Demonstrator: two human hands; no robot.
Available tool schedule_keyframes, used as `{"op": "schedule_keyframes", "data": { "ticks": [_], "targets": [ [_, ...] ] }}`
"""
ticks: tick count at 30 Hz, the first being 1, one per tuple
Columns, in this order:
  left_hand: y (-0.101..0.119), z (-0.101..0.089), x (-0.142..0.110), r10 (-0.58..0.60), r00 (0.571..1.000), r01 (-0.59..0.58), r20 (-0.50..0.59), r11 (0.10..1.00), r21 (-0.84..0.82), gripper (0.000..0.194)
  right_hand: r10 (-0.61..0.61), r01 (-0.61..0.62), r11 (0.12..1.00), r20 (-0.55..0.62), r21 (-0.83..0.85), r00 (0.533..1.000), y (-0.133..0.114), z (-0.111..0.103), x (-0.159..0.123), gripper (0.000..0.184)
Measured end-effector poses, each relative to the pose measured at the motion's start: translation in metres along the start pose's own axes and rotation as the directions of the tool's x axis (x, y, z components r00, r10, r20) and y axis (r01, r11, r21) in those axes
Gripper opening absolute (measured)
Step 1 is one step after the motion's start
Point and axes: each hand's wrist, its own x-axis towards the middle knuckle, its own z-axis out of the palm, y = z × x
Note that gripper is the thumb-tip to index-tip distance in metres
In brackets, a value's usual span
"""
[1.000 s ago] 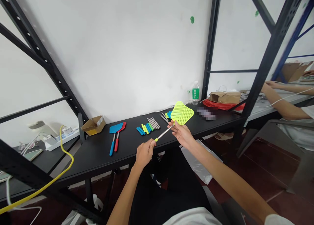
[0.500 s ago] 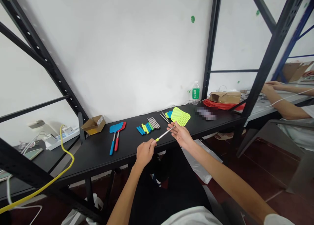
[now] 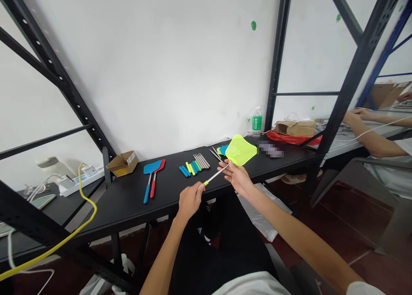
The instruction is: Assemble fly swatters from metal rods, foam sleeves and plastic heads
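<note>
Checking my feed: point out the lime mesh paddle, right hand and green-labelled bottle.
Lime mesh paddle [image 3: 241,150]: head view, centre of the mesh.
Right hand [image 3: 238,177]: head view, middle of the hand.
Green-labelled bottle [image 3: 256,123]: head view, on the label.

white wall [image 3: 167,72] | green spots [image 3: 253,25] | black metal frame [image 3: 356,70] | reddish tiled floor [image 3: 349,213]
</note>
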Motion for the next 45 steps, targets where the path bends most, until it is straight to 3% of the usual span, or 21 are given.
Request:
{"op": "schedule_keyframes", "data": {
  "ticks": [7,14,45],
  "targets": [
    [-0.0009,0.0014,0.0005,0.001,1.0,-0.001,-0.003,1.0,0.017,0.049,0.079,-0.078,0.996,-0.025,0.032,0.997,0.0,-0.0006,-0.0002,0.019],
    [-0.0012,0.0015,0.0004,-0.002,1.0,0.002,-0.001,1.0,0.007,0.049,0.026,-0.026,1.0,0.011,0.0,1.0,-0.0009,0.0004,-0.0006,0.021],
    [0.0003,0.0007,-0.0002,-0.003,1.0,0.003,-0.007,1.0,0.017,0.05,0.027,-0.027,0.999,0.0,-0.022,1.0,0.0034,-0.0031,0.0011,0.021]
  ]
}}
